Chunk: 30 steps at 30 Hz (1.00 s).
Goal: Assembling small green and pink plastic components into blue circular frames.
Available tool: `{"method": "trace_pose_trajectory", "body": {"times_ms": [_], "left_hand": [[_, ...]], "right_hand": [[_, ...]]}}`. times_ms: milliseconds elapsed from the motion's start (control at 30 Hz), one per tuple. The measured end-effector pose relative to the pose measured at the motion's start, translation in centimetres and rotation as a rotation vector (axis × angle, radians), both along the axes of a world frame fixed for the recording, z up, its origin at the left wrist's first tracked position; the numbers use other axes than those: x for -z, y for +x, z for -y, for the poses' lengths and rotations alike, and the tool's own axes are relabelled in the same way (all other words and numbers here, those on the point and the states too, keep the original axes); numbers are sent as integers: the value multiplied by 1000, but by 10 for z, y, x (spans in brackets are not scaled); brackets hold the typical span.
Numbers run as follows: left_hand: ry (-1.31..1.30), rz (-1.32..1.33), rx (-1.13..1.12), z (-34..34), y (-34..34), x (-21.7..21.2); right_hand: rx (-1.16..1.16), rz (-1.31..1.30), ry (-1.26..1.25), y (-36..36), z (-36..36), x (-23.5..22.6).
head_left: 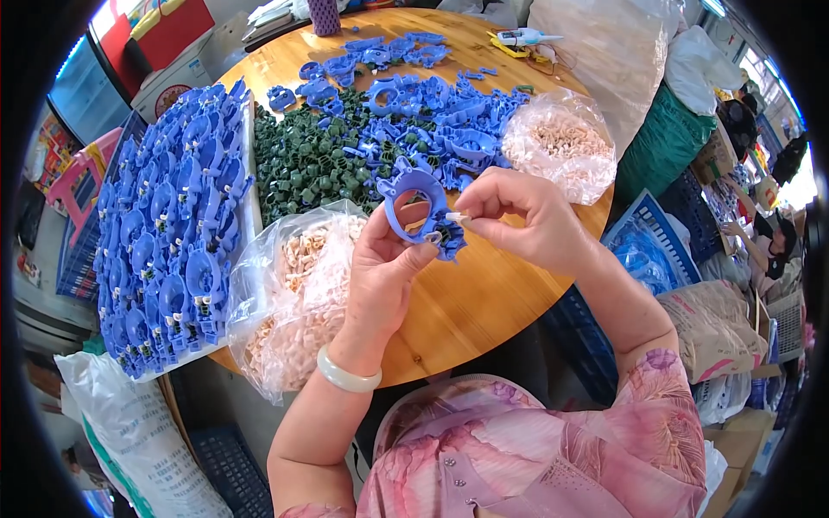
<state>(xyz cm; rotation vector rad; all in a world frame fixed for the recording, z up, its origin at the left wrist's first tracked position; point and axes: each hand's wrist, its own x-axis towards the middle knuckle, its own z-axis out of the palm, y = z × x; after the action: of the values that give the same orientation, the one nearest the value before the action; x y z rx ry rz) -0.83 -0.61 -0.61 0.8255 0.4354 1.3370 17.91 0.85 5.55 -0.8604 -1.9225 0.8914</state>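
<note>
Above the front half of the round table, my left hand (384, 259) grips a blue plastic ring-shaped part (399, 192) by its lower edge. A dark green piece (449, 231) sits at the lower right of that ring. My right hand (518, 216) pinches a small whitish piece (458, 217) against the green piece, thumb and forefinger together. Beside my left wrist lies a clear plastic bag (302, 293) of small cream-pink pieces. Just beyond the hands spread a heap of dark green pieces (306, 160) and a pile of loose blue parts (458, 116).
Rows of blue assembled parts (173, 224) fill a white board at the table's left. A second bag of pale pieces (566, 142) lies at the right edge. Far back are a purple cup (325, 15) and a glue-like bottle (527, 37). Sacks and crates surround the wooden table (466, 328).
</note>
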Motion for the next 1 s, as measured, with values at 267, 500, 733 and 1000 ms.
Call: {"method": "trace_pose_trajectory", "body": {"times_ms": [267,500,733,1000], "left_hand": [[172,-95,1,3,3,-2],[217,-133,-9,3,4,1],[266,-138,7,4,5,2],[254,-143,-25,4,5,1]], "right_hand": [[3,194,98,-3,3,-6],[39,235,227,-8,6,-8],[-8,163,-64,-2,5,-10],[132,80,32,-15,7,-5]]}}
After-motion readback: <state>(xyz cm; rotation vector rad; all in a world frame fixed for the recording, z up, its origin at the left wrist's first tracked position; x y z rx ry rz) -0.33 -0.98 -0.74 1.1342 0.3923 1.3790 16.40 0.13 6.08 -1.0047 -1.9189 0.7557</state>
